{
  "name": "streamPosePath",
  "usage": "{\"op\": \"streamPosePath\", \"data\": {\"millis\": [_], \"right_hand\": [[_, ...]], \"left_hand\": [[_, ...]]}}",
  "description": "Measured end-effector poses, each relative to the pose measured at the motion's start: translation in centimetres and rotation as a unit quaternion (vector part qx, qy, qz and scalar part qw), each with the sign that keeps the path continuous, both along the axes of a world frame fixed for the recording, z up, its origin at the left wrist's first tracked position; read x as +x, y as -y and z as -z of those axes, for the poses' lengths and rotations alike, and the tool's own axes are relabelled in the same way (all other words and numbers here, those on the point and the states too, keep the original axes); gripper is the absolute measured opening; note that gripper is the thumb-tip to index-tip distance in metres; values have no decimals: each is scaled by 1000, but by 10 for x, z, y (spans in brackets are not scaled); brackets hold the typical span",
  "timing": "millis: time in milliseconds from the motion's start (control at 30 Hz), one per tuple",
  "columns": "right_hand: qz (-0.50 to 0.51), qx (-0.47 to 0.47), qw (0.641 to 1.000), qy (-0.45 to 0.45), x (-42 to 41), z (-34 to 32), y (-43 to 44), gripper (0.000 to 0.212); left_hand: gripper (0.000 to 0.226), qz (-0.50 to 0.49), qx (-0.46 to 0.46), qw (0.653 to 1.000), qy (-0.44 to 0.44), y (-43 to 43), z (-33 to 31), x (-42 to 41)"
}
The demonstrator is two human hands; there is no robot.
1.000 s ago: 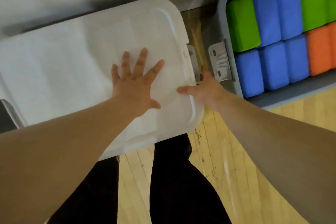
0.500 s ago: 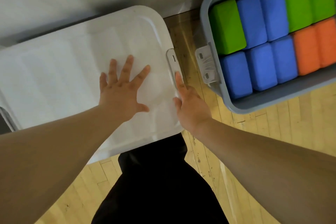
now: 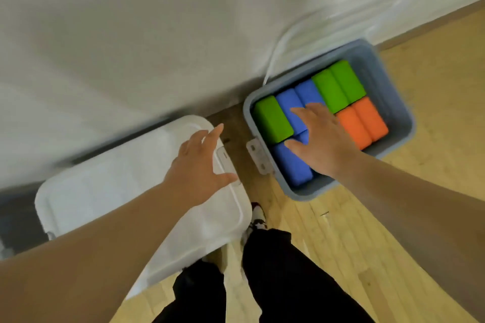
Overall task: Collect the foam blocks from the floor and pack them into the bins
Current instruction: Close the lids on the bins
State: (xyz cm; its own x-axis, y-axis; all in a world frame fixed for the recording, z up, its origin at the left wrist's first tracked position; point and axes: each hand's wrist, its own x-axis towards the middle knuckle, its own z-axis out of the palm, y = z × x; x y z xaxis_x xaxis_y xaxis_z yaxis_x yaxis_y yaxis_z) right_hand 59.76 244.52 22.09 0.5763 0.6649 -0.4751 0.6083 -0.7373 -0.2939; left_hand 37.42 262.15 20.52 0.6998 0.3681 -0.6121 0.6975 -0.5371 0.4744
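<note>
An open grey bin point(image 3: 388, 78) stands on the wooden floor by the wall, packed with green blocks point(image 3: 273, 119), blue blocks point(image 3: 291, 168) and orange blocks point(image 3: 363, 123). My right hand point(image 3: 319, 139) lies over the blue blocks in the bin's middle, fingers spread and straight. To the left stands a second bin closed by a white lid point(image 3: 110, 191). My left hand point(image 3: 199, 165) hovers open over the lid's right end, by its latch point(image 3: 223, 160), holding nothing.
A white wall point(image 3: 183, 21) runs behind both bins, with a white cable point(image 3: 278, 44) coming down it behind the grey bin. The grey bin's latch point(image 3: 258, 157) faces the gap between the bins. My legs and one shoe point(image 3: 258, 217) stand in front.
My right hand left the white lid's latch and went right onto the blocks in the grey bin. My left hand lifted off the lid's middle and shifted to its right end. The view pulled back.
</note>
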Motion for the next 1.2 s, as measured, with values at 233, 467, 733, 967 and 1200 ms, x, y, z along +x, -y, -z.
{"op": "streamPosePath", "data": {"millis": [233,467,733,967,1200], "right_hand": [[-49,49,990,127,180,-73,4,79],[-185,17,972,143,303,-55,-24,85],[-270,6,957,108,346,-36,-29,76],[-320,-26,945,65,349,-30,-36,57],[-308,-10,951,28,264,-72,-24,54]], "left_hand": [[110,23,88,986,141,-7,-59,159],[112,-20,136,984,115,16,-46,278],[100,-131,174,973,73,46,-28,325],[82,-132,189,970,70,53,-16,307],[69,-305,85,945,82,108,-19,236]]}}
